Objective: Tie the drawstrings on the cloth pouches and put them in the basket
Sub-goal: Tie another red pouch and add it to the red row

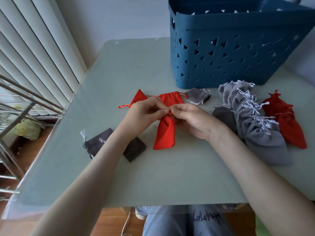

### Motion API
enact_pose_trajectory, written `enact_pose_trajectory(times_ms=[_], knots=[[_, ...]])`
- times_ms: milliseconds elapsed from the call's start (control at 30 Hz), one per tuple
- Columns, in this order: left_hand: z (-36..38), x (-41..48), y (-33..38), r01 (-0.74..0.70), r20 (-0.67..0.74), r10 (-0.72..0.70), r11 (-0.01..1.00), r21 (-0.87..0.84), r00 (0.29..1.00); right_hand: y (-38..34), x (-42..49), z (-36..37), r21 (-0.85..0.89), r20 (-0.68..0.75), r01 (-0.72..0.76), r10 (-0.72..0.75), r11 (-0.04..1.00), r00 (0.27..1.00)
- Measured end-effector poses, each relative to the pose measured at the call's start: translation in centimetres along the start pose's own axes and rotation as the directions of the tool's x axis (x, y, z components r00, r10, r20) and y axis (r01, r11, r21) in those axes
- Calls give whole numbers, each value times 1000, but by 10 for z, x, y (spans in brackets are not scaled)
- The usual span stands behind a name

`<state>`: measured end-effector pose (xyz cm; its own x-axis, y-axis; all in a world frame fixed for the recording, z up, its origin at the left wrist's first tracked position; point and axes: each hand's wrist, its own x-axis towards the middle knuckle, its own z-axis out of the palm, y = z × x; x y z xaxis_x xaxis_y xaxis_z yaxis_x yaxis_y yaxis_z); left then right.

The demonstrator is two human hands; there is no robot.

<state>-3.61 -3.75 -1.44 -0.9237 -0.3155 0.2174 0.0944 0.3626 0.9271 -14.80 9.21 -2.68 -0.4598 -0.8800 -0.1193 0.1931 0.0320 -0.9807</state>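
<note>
A person seated at a pale green table point(153, 181), knees showing below its near edge, works on a red pouch point(164, 135) lying lengthwise on the tabletop between the two forearms. The stretch of table from that edge up to the wrists is bare.

Under the left forearm lie two dark grey pouches point(135, 149), close to the table's slanting left edge, where a metal rack point(17, 103) stands just beyond.

The left hand point(144, 114) and right hand point(192, 121) meet at the pouch's gathered neck, thumb and forefingers of each pinched together on the red drawstring point(170, 114), the other fingers curled.

To the right, near the right forearm, a row of light grey pouches point(255, 123) overlaps like tiles, cords on top, with a pile of red pouches point(286, 123) just beside it on the outer side and one darker grey pouch point(223, 114) on the inner side.

Just behind the hands lie a second red pouch point(171, 99), a folded red one point(139, 97) to its left and a small grey pouch point(197, 96) to its right.

Beyond them a blue basket point(230, 57) with triangular cut-outs stands on the far right of the table, close behind the grey row. Its near wall hides the inside, so its contents cannot be told.

Left of the basket the tabletop runs open to the far edge and wall, window blinds point(34, 48) alongside.
</note>
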Motion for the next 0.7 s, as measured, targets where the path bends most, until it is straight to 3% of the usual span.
enact_pose_trajectory(times_ms=[433,533,700], knots=[[0,-1,-2,24,-26,-24,1000,5,999,0,-1,0,-70,-36,-5,2,998,999],[0,0,-3,114,-23,-115,993,-37,993,-1,-3,3,-264,-64,38,-57,964,996],[-1,0,-8,226,6,-227,972,60,974,2,-4,4,-600,-124,70,-179,797,976]])
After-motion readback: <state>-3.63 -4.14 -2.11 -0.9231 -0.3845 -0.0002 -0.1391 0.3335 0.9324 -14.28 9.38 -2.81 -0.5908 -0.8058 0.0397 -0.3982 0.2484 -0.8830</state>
